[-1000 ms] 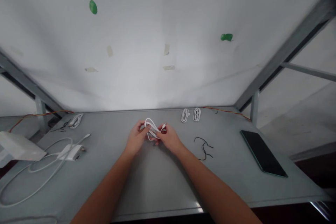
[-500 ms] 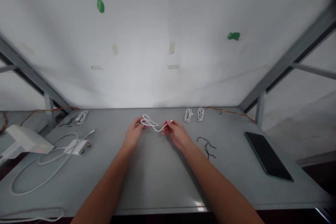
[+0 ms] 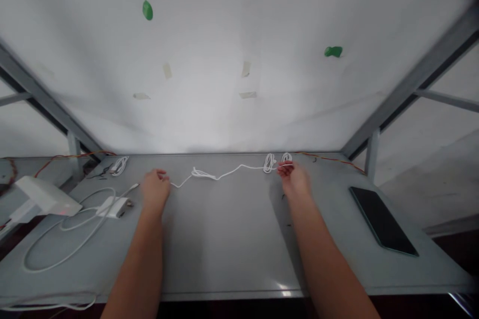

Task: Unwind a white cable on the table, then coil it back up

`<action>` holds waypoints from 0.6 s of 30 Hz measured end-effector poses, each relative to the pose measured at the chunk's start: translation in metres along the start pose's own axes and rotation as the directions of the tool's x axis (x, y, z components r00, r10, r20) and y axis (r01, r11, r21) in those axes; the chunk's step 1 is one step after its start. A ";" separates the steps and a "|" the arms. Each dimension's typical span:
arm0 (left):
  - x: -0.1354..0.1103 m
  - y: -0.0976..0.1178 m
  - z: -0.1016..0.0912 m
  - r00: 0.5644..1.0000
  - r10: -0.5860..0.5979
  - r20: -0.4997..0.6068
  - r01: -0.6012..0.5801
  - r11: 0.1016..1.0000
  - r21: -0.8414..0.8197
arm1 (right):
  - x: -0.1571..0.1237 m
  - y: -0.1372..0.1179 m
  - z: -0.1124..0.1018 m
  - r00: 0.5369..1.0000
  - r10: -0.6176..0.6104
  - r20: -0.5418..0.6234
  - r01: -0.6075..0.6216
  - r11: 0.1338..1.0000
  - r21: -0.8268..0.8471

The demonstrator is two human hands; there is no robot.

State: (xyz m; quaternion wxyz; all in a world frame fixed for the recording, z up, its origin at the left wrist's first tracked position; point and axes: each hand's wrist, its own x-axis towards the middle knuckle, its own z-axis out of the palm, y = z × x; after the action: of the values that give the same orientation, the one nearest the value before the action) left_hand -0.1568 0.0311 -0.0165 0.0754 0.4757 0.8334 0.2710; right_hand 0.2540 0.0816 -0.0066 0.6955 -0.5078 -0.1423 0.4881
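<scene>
We find the thin, white, flexible cable (image 3: 204, 174) partly opened out: its outer lengths are drawn apart, while a narrow bunch of loops remains gathered between them. It spans from the left hand (image 3: 155, 189) to the right hand (image 3: 297, 180), near the back edge of the grey, flat-topped counter (image 3: 224, 244). Both grips are closed on it, hiding its ends. We note slight waves along its length.

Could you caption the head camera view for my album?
Left hand and right hand hold a white charging cable, bunched mid-length, over a gray tabletop.
</scene>
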 end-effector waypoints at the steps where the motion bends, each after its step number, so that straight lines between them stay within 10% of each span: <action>1: 0.002 -0.005 -0.002 0.996 -0.019 -0.085 0.021 1.000 0.013 | 0.003 -0.006 -0.004 0.999 -0.019 -0.028 0.019 1.000 -0.004; 6: 0.005 -0.010 -0.001 0.979 -0.058 -0.197 0.039 0.994 -0.099 | 0.006 -0.011 -0.009 1.000 -0.029 -0.008 0.028 0.997 -0.071; 11: -0.011 0.019 0.014 0.995 -0.092 0.037 0.099 0.885 -0.456 | -0.010 0.014 0.006 0.987 -0.010 0.163 0.051 0.967 -0.249; 18: -0.043 0.060 0.062 0.963 0.157 0.217 0.096 0.553 -0.828 | -0.047 0.053 0.026 0.881 0.031 0.473 0.346 0.638 -0.688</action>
State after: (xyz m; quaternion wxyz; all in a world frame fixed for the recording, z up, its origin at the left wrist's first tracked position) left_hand -0.0648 0.0425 -0.0427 0.3975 0.4296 0.5792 0.5674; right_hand 0.1848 0.0579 -0.0261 0.4097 -0.6104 -0.5312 0.4212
